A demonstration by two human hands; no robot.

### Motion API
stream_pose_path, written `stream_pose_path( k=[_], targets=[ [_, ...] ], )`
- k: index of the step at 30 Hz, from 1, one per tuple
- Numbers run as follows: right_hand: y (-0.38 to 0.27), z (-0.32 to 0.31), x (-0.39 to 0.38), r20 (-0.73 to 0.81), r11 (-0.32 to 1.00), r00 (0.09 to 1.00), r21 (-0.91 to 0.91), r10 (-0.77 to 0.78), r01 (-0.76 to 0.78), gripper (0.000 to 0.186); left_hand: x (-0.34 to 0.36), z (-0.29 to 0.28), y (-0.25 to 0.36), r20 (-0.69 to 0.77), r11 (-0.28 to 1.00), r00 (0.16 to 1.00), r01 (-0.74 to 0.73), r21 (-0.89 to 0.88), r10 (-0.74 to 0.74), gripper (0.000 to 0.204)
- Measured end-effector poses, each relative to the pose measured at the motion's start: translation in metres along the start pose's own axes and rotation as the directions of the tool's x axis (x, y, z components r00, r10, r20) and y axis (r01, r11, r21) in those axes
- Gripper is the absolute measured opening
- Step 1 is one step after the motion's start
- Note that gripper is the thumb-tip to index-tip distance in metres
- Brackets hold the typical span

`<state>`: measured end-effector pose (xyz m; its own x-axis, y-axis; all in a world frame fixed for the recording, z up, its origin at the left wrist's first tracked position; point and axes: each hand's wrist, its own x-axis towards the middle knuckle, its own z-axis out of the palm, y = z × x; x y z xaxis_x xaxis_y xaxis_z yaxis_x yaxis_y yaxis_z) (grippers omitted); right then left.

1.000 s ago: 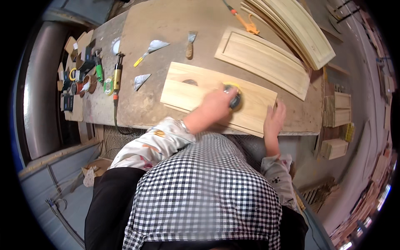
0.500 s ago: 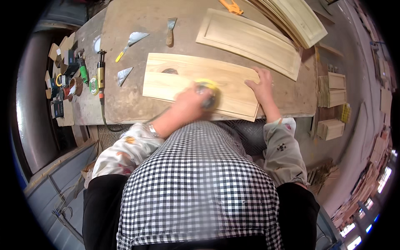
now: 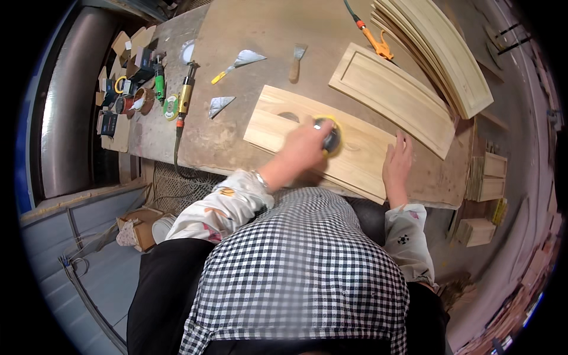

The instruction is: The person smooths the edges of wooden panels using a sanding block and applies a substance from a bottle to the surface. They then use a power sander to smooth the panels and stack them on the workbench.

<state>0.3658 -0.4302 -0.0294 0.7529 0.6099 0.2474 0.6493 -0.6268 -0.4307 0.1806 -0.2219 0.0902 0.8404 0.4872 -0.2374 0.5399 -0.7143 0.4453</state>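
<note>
Wood panel [image 3: 355, 148] is laid flat at the surface's [image 3: 236, 136] centre. A round yellow sander [image 3: 330, 137] is pressed on it, clamped in the left hand's [image 3: 305, 148] grip. At three o'clock, the right hand [image 3: 397, 164] is spread flat, fingers apart, on the panel's edge.

Black-and-white checked apron [image 3: 302, 272], lower centre; pale yellow panel [image 3: 284, 127], centre; yellow-rimmed sander [image 3: 331, 137]; orange clamp [image 3: 377, 42], top.
</note>
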Motion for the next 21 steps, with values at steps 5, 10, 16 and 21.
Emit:
stream_pose_path(
  k=[5, 10, 16, 21],
  targets=[
    [0.003, 0.004, 0.001, 0.054, 0.999, 0.998, -0.041, 0.028, -0.026, 0.051, -0.005, -0.031, -0.087, -0.180, 0.948, 0.934, 0.317, 0.023, -0.308, 0.069],
    [-0.006, -0.001, 0.001, 0.075, 0.995, 0.994, -0.066, 0.074, -0.069, 0.050, -0.029, -0.039, -0.123, -0.235, 0.931, 0.908, 0.364, 0.038, -0.346, 0.065],
    [-0.001, 0.002, 0.000, 0.034, 0.984, 0.999, -0.172, -0.033, 0.038, 0.051, -0.031, -0.021, -0.063, 0.001, 0.993, 0.996, 0.092, -0.078, -0.093, 0.059],
    [-0.018, -0.013, 0.004, 0.071, 0.920, 0.978, -0.333, -0.195, 0.207, 0.055, 0.019, -0.045, -0.087, -0.169, 0.977, 0.969, 0.156, -0.143, -0.180, 0.060]
  ],
)
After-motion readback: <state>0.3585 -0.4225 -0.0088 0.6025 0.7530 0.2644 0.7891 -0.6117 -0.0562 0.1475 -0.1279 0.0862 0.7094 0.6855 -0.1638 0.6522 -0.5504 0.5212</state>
